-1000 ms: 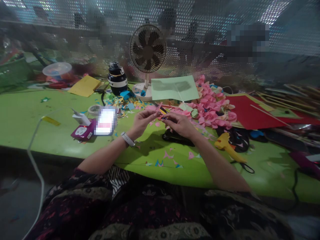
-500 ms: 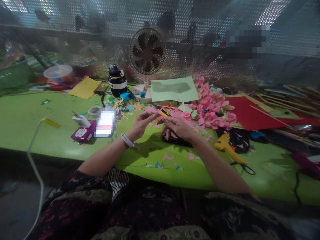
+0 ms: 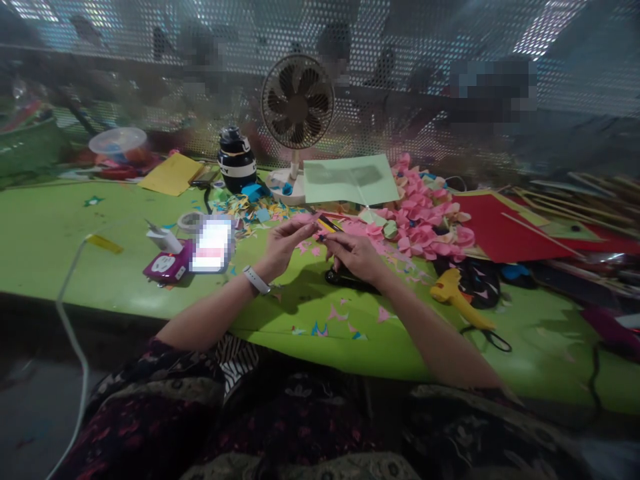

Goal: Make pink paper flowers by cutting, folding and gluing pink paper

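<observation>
My left hand [image 3: 285,248], with a white band on its wrist, is closed in a pinch. A small piece of pink paper [image 3: 306,217] shows at its fingertips. Close beside it, my right hand [image 3: 354,257] has its fingers drawn together around something small and dark that I cannot make out. Just beyond the fingertips shows a slim yellow-and-black tool [image 3: 330,224]; whether it is held or lies on the table is unclear. Under my right hand rests a black object [image 3: 345,280], partly hidden. Pink paper scraps [image 3: 336,312] are scattered around.
A fan [image 3: 297,103] and a dark jar [image 3: 237,163] stand at the back. Pink paper petals [image 3: 425,213] are heaped right of the green sheet [image 3: 350,180]. A yellow glue gun [image 3: 457,297] lies right; a lit phone [image 3: 212,245] and purple power strip [image 3: 167,265] sit left.
My right hand's lower fingers have curled in, and more of the black object under it shows. The hands stay close together, with the view shifted slightly.
</observation>
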A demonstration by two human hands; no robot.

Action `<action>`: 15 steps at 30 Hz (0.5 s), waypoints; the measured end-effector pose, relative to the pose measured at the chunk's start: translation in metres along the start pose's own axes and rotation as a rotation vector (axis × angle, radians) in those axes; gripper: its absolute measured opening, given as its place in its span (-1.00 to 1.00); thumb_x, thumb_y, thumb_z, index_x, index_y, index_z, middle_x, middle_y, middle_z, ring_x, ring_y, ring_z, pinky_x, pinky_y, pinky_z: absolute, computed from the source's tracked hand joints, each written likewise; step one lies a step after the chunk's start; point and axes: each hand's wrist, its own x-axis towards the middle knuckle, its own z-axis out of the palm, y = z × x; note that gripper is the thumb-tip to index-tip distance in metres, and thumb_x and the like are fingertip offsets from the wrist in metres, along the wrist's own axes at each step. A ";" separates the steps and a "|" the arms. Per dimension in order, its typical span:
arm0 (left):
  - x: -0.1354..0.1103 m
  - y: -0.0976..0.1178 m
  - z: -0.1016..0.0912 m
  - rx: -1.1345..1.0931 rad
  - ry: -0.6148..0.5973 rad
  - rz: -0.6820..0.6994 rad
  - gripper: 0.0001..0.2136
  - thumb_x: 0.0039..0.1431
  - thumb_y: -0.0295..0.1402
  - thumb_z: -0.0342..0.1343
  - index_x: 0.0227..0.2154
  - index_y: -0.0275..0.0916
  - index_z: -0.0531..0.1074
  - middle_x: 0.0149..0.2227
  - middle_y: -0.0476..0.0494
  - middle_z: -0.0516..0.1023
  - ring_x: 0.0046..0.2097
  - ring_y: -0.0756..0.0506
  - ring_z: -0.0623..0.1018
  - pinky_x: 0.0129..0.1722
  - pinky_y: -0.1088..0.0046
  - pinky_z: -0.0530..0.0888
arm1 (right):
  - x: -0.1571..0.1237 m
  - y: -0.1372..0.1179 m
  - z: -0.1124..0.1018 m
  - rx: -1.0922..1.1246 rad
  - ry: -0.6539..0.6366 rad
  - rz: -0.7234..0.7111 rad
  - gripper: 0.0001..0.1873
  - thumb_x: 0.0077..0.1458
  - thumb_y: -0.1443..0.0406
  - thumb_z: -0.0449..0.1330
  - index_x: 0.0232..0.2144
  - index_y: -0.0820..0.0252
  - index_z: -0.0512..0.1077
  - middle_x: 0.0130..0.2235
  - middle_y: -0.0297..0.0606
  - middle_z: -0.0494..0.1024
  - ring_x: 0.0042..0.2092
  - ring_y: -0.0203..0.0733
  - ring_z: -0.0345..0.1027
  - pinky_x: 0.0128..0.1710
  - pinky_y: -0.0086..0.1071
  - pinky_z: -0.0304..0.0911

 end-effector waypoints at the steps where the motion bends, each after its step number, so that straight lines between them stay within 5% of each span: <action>1: 0.000 0.000 0.000 -0.002 -0.008 -0.009 -0.68 -0.27 -0.16 0.52 -0.51 -0.22 0.59 -0.41 -0.03 0.64 -0.31 0.02 0.61 -0.13 0.42 0.51 | 0.000 -0.001 -0.001 0.023 -0.018 0.010 -0.54 0.23 -0.06 0.14 -0.19 0.22 0.52 -0.42 -0.32 0.55 -0.61 -0.38 0.33 -0.57 -0.45 0.27; 4: 0.000 0.000 -0.001 -0.010 -0.011 0.004 -0.68 -0.27 -0.16 0.52 -0.60 -0.23 0.53 -0.49 0.02 0.59 -0.36 0.05 0.58 -0.19 0.46 0.49 | 0.000 -0.004 0.000 0.032 -0.025 0.019 -0.53 0.21 -0.07 0.17 -0.16 0.22 0.51 -0.38 -0.28 0.58 -0.56 -0.35 0.36 -0.55 -0.44 0.30; 8: 0.000 0.000 0.000 -0.011 0.014 0.041 -0.66 -0.25 -0.20 0.52 -0.65 -0.25 0.46 -0.55 0.06 0.53 -0.41 0.08 0.53 -0.25 0.51 0.47 | -0.001 -0.007 0.006 -0.109 0.118 -0.073 -0.57 0.15 0.01 0.28 -0.07 0.16 0.50 -0.19 -0.20 0.62 -0.38 -0.27 0.46 -0.32 -0.36 0.40; 15: -0.001 -0.001 0.000 -0.009 -0.048 0.048 -0.71 -0.21 -0.20 0.51 -0.48 -0.21 0.58 -0.37 -0.02 0.64 -0.30 0.03 0.59 -0.13 0.42 0.50 | 0.000 0.001 0.005 0.026 0.117 0.020 -0.46 0.21 -0.15 0.10 -0.18 0.19 0.47 -0.48 -0.38 0.48 -0.62 -0.38 0.29 -0.59 -0.44 0.23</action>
